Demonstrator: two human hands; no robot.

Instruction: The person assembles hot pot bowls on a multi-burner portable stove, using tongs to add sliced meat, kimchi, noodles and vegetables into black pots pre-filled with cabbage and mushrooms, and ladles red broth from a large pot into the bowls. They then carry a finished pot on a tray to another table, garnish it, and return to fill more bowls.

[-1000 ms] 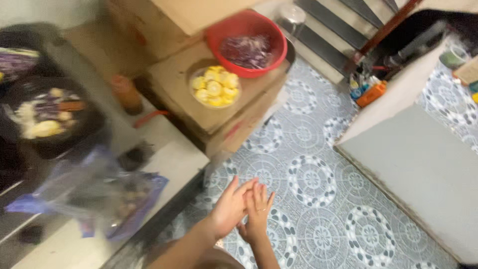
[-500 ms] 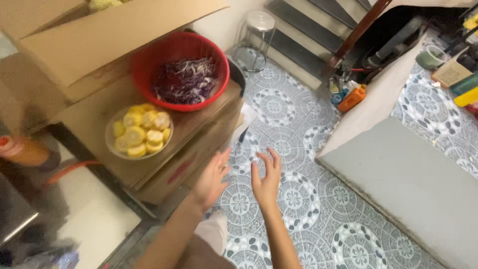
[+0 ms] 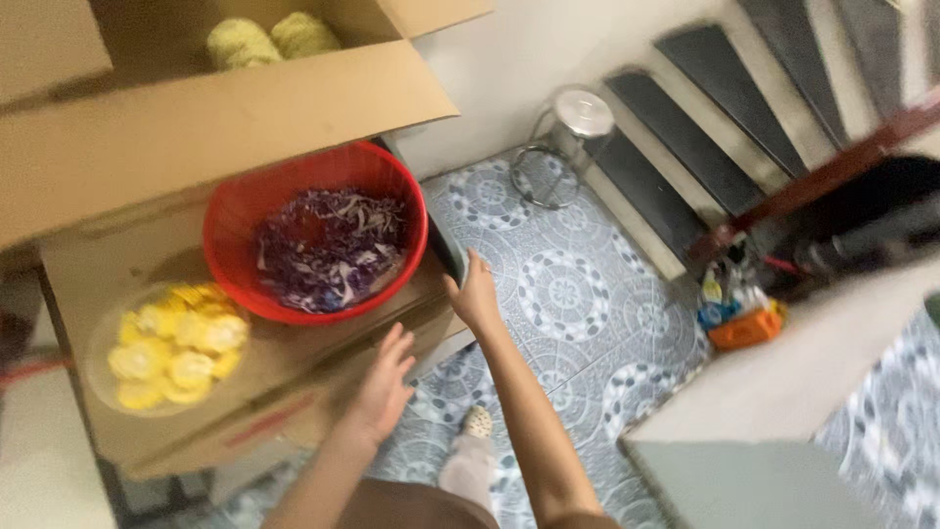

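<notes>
Red bowl point(image 3: 315, 231) of blurred purple shreds on cardboard box point(image 3: 294, 362), both hands point(image 3: 384, 384) open, empty, reaching.

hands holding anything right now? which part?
Nothing is held. Left hand is open, fingers spread, near the brown cardboard box. Right hand is beside the round red plastic bowl; contact cannot be told.

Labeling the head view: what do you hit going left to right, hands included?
Bowl of yellow corn pieces → red basket of purple cabbage → left hand → right hand → glass jar → orange container.
</notes>
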